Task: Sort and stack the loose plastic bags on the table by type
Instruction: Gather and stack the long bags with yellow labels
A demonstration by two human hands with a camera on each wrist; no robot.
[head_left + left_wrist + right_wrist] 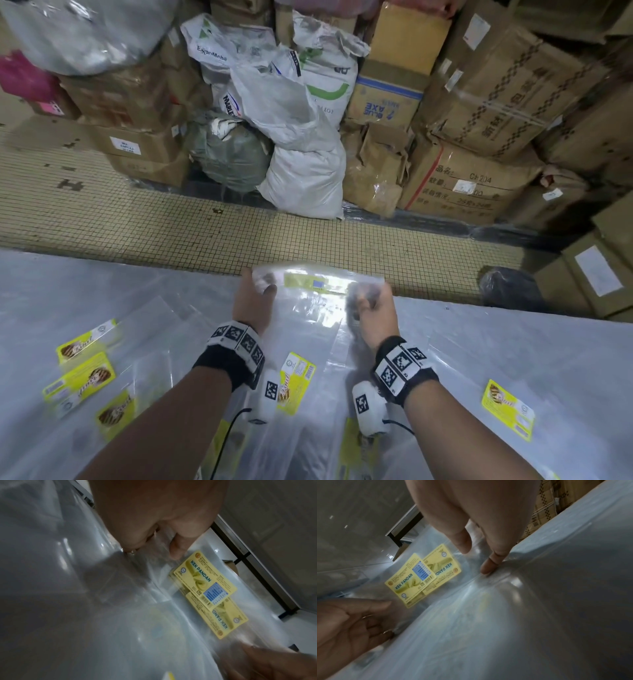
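Now both hands, left hand (255,301) and right hand (373,313), pinch a clear yellow-labelled plastic bag (315,301) at twelve o'clock. Next, I judge, squaring it onto its matching stack on the table (513,342).

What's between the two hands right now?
The clear bag they both hold, with its yellow KEK PANDAN labels midway between left hand and right hand; the wrist views show it best.

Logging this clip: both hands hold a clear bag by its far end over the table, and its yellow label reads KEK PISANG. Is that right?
Not quite. The label reads KEK PANDAN, not KEK PISANG; the left wrist view shows it plainly, and the right wrist view agrees. The rest stands: the left hand and right hand hold the clear bag by its far end over the table.
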